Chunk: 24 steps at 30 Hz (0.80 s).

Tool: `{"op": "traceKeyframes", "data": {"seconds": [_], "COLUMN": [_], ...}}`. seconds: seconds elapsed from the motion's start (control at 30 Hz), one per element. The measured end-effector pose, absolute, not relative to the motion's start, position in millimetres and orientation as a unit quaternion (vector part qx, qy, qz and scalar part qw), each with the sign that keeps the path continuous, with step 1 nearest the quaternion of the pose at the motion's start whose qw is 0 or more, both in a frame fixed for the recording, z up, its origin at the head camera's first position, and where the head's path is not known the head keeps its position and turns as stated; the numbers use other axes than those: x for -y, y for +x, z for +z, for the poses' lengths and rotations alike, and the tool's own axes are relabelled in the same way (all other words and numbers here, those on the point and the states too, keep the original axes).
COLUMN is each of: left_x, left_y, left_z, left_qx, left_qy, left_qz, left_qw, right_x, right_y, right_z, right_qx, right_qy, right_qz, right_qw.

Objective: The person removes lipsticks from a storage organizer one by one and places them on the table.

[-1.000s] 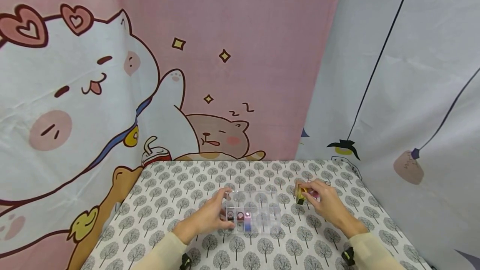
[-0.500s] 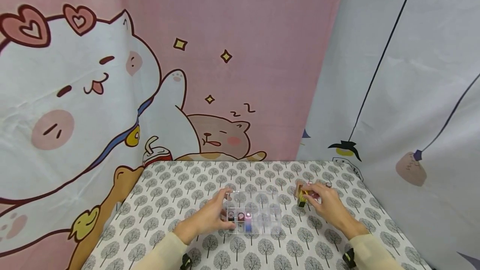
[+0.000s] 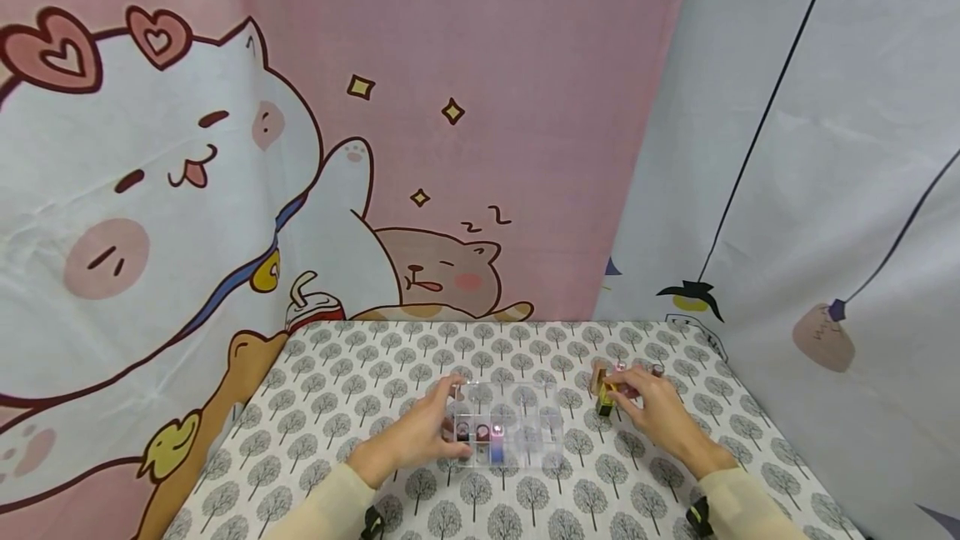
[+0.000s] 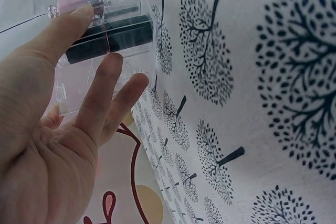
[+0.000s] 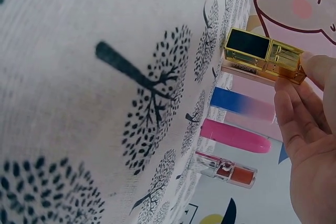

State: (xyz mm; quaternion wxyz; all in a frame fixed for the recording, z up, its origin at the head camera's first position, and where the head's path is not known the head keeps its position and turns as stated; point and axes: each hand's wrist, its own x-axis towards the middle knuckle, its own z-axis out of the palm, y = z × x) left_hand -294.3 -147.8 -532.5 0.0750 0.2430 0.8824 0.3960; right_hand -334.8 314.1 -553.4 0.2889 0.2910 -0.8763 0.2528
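A clear compartment organizer [image 3: 528, 455] lies on the cloth, and my left hand [image 3: 416, 437] grips its left end, thumb at the near side and fingers at the far side. Inside stand a black tube [image 4: 126, 36], a clear tube with a dark cap [image 4: 121, 9] and a pink-and-blue tube [image 3: 497, 444]. To the right of the organizer, my right hand [image 3: 660, 408] pinches a gold-and-black lipstick [image 5: 249, 44] by its gold end between thumb and fingers. Whether its black end touches the cloth, I cannot tell.
Beyond the lipstick in the right wrist view stand a brown tube [image 5: 241, 69], a blue-to-pink tube [image 5: 241, 103], a bright pink tube [image 5: 236, 136] and a clear lip gloss [image 5: 226, 170]. Tree-print cloth [image 3: 420, 490] covers the table; printed curtains [image 3: 525, 148] hang behind.
The lipstick in my right hand has come slightly nearer, showing more of the brown tube behind it. My left hand keeps its hold on the organizer.
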Motion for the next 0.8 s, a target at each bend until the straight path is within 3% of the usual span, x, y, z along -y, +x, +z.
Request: {"op": "traceKeyframes", "data": {"seconds": [0.8], "left_x": [146.7], "left_y": [-292.8], "left_z": [-531.7], "left_qx": [-0.886], "left_qy": [0.239], "left_qz": [0.391], "left_qw": [0.071], "right_x": [-316.1], "right_y": [-335.6], "right_z": [-556.3], "right_qx": [0.901], "right_qy": [0.257], "right_qz": [0.264], "right_qw": [0.229]}}
